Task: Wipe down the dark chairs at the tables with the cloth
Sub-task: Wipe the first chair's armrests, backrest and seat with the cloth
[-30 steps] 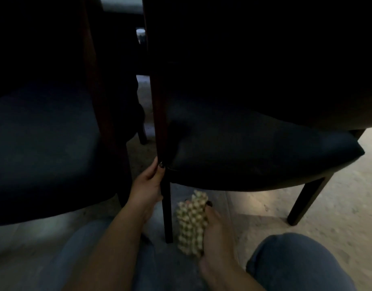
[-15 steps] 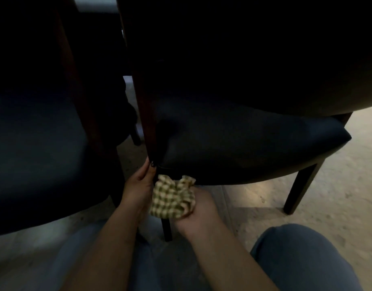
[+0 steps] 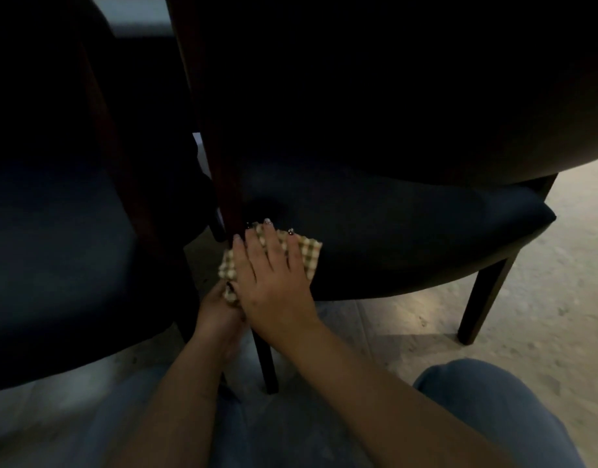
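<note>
R hand (image 3: pixel 274 282) lies flat, fingers straight, pressing the checked cloth (image 3: pixel 307 253) onto the front-left corner of the dark seat (image 3: pixel 409 231), center frame. L hand (image 3: pixel 219 307) at 7 o'clock of it, partly hidden beneath; its grip can't be told. Second chair (image 3: pixel 54 231) at 9 o'clock, pale floor (image 3: pixel 561 282) at 3.

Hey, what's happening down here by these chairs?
A person crouched low is wiping a dark upholstered chair. The right hand presses a green-and-cream checked cloth flat against the front edge of the seat, beside the reddish wooden leg. The left hand pinches the cloth's lower corner. A second dark chair stands alongside.
</note>
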Demonstrator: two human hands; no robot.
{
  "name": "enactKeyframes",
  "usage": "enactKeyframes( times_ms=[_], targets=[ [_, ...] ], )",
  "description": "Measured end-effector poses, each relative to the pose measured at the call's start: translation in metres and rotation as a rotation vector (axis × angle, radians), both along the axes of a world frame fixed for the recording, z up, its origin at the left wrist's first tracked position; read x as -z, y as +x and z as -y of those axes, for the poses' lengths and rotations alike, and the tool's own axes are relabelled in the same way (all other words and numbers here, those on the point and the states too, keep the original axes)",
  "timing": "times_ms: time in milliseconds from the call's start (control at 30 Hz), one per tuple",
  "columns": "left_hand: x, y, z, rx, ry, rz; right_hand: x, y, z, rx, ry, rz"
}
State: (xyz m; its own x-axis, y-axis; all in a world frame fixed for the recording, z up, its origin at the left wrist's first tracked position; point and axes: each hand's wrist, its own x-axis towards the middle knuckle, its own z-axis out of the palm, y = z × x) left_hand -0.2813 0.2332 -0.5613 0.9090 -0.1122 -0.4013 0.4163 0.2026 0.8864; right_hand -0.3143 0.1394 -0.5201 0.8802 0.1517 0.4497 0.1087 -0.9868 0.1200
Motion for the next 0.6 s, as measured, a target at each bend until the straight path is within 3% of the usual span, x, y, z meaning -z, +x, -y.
enactKeyframes(
  times_ms=[133, 433, 600],
  targets=[
    [-0.004, -0.003, 0.000, -0.022, 0.018, -0.016, 0.001, 0.001, 0.007, -0.096, -0.002, 0.127],
    [-0.008, -0.006, 0.005, 0.003, -0.061, 0.040, -0.008, -0.006, 0.072, -0.498, -0.342, 0.058],
    [-0.004, -0.004, 0.010, -0.045, -0.093, -0.001, -0.007, -0.023, 0.124, -0.509, -0.341, 0.073]
  ],
)
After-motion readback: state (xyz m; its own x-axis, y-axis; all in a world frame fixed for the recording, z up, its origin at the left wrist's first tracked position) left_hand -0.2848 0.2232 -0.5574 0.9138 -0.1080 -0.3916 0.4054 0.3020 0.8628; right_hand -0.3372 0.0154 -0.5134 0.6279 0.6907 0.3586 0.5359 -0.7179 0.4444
